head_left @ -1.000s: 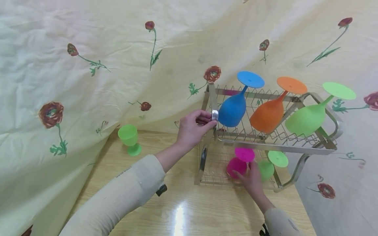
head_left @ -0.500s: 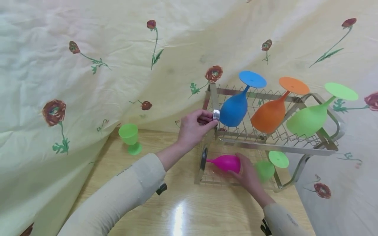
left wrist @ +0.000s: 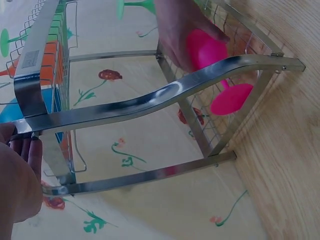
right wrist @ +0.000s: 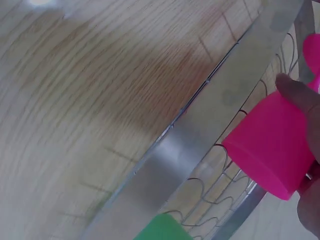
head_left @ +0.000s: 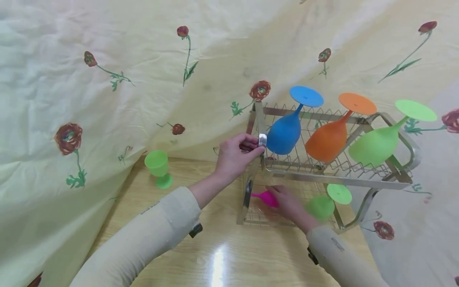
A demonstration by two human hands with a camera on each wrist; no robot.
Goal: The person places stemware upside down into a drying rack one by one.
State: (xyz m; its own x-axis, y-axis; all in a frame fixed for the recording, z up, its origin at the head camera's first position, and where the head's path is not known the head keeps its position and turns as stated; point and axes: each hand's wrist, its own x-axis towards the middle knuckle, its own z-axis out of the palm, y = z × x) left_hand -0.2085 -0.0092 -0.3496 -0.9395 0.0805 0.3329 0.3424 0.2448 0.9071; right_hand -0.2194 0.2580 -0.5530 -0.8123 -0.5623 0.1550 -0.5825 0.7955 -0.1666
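Note:
My left hand (head_left: pixel 233 155) grips the metal frame of a two-tier dish rack (head_left: pixel 340 178) at the upper tier's left end. In the lower tier, my right hand (head_left: pixel 288 203) holds a pink goblet (head_left: pixel 268 198) round its bowl. The goblet lies tipped sideways, stem toward the rack's left end. The left wrist view shows its round foot (left wrist: pixel 232 99) close to the end frame; the right wrist view shows the bowl (right wrist: pixel 272 145) with thumb and fingers round it. Right of that hand, a green goblet (head_left: pixel 320 207) stands upside down, tilted.
Blue (head_left: pixel 285 133), orange (head_left: pixel 327 139) and light green (head_left: pixel 374 147) wine glasses lean upside down in the upper tier. A small green goblet (head_left: pixel 156 163) stands upright on the wooden table (head_left: pixel 172 255), left of the rack. Flowered cloth (head_left: pixel 211 71) hangs behind.
The pink goblet has tipped from foot-up to lying on its side, foot swung left. My right hand has shifted left with it and covers more of the bowl. My left hand stays put.

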